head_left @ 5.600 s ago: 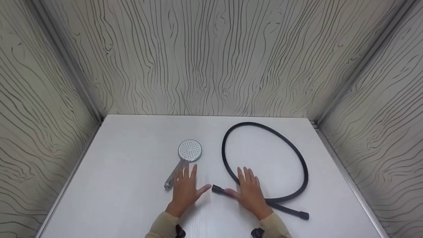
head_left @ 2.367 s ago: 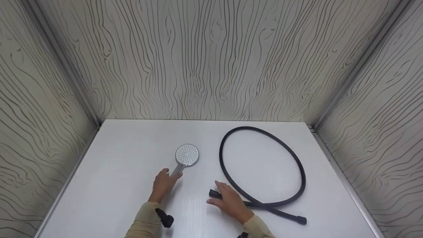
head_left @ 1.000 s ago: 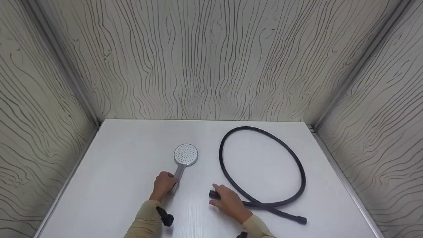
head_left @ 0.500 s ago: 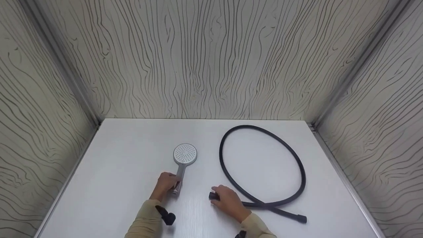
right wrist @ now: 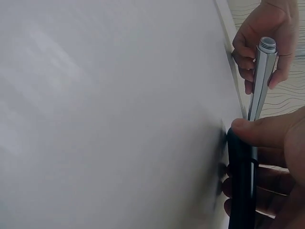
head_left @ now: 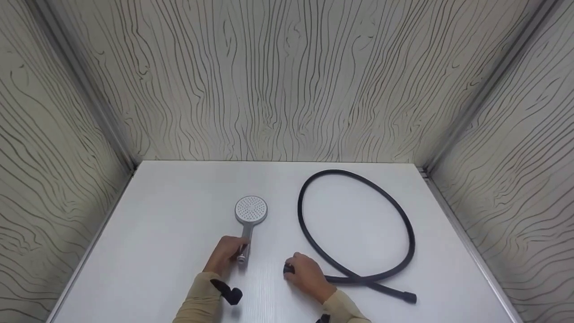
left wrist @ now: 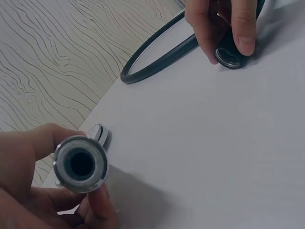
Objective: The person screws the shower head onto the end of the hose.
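In my head view, a person's left hand (head_left: 228, 249), lower centre-left, grips the handle of a silver shower head (head_left: 251, 209). Its round, dotted spray face is turned up toward me just left of centre, and the handle points down the frame; I cannot tell whether the head touches the white table (head_left: 179, 206). Lower centre, the right hand (head_left: 307, 274) pinches one end of a black hose (head_left: 357, 279) between thumb and fingers. The hose loops across the lower right of the frame, crosses itself, and leaves its other end loose near the bottom right. Handle and held hose end sit near each other, apart. My left wrist view shows the handle's round hollow end at lower left; my right wrist view shows its threaded tip at upper right. Wood-grain panels (head_left: 269, 80) fill the upper frame.
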Available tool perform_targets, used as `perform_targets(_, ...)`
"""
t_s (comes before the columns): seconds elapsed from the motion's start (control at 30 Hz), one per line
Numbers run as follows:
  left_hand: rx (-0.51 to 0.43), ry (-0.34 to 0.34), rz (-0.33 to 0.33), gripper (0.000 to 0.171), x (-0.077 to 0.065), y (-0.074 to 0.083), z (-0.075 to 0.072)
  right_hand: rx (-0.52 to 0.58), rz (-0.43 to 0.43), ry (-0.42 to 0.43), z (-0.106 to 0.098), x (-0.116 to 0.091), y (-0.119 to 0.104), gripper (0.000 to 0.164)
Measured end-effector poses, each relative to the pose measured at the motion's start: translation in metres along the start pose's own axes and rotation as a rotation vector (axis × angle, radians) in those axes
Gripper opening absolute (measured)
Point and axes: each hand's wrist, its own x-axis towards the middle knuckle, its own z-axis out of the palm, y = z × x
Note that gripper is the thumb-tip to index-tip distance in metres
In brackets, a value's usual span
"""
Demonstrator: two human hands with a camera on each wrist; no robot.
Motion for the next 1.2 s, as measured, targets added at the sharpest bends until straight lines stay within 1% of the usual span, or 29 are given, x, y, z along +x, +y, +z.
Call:
perform_targets(0.17,-0.034,0.004,-0.017,0.015,-0.001,0.001,0.001,0.012,0.011,-0.002,0.001,-0.001,-0.001,0.023)
perform_targets(0.4,-0.038,-0.015,-0.008,0.017,-0.003,0.004,0.0,0.003,-0.009,0.039,0.0,-0.004,0.001,0.021)
perform_targets(0.57,-0.093,-0.042,-0.01,0.019,-0.004,0.002,0.0,0.007,-0.017,0.071,-0.001,-0.007,0.002,0.019)
perform_targets(0.73,-0.169,-0.072,-0.01,0.026,-0.005,-0.002,0.002,-0.016,-0.008,0.076,-0.002,-0.008,0.002,0.015)
perform_targets(0.8,-0.189,-0.077,0.002,0.029,-0.005,-0.003,0.004,-0.032,-0.001,0.074,-0.003,-0.009,0.002,0.013)
perform_targets(0.97,-0.212,-0.077,0.022,0.03,-0.007,-0.001,0.007,-0.043,0.005,0.056,-0.005,-0.01,0.002,0.011)
perform_targets(1.07,-0.244,-0.088,0.024,0.032,-0.009,0.0,0.008,-0.037,0.004,0.048,-0.005,-0.01,0.002,0.011)
perform_targets(1.2,-0.272,-0.101,0.033,0.035,-0.013,0.001,0.008,-0.024,-0.014,0.074,-0.006,-0.01,0.003,0.009)
